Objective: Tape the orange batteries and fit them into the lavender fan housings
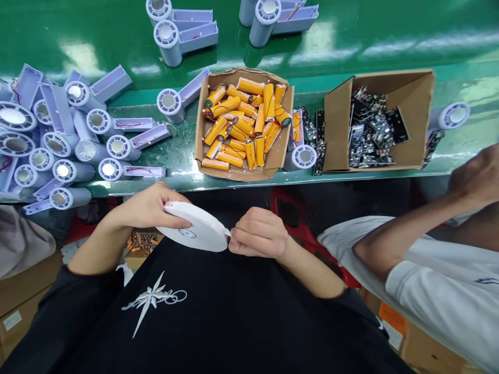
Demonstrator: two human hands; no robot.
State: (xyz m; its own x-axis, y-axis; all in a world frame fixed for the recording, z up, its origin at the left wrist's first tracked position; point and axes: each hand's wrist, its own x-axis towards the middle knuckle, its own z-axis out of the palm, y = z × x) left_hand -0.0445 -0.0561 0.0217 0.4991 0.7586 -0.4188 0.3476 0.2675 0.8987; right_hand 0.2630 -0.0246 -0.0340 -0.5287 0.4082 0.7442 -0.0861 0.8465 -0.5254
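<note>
A flat white roll of tape (206,228), with a small blue oval label, is held over my lap below the bench edge. My left hand (152,208) grips its left side, thumb on the face and fingers behind. At the roll's right rim my right hand (259,234) is closed, pinching the short free end of the tape. Straight ahead on the bench stands a cut-down cardboard box (201,111) full of orange wrapped battery cells (236,122), some with wires showing.
Many lilac fan housings (64,170) crowd the bench's left; several more stand at the back. A cardboard box (415,124) of black circuit boards (372,132) lies to the right. A co-worker's arm (405,228) reaches in there. A red stool (290,208) shows below.
</note>
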